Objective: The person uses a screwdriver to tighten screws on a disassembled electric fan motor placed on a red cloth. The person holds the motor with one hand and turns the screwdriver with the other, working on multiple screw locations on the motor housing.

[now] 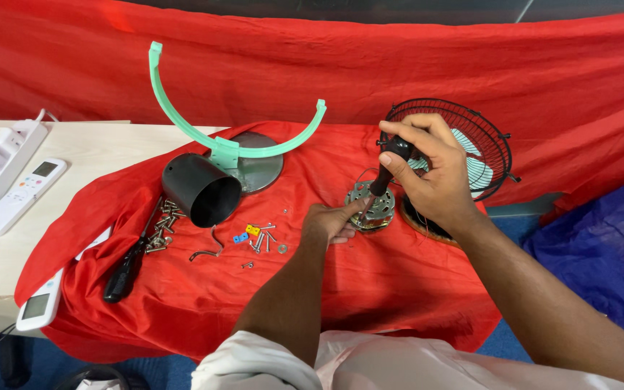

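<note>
A small metal fan motor (378, 204) lies on the red cloth (182, 289). My left hand (330, 221) rests against its left edge, fingers pinching at it. My right hand (427, 170) grips the black handle of a screwdriver (388, 167), held upright with its tip down on the motor. Behind my right hand sits a black wire fan guard (489, 148) with pale blades inside.
A black cylindrical housing (200, 189) lies on its side by a green curved bracket (225, 144) on a round metal base. Several loose screws (162, 232), small coloured connectors (247, 234) and a second black screwdriver (128, 269) lie left. Two white remotes (19, 196) and a power strip sit on the table.
</note>
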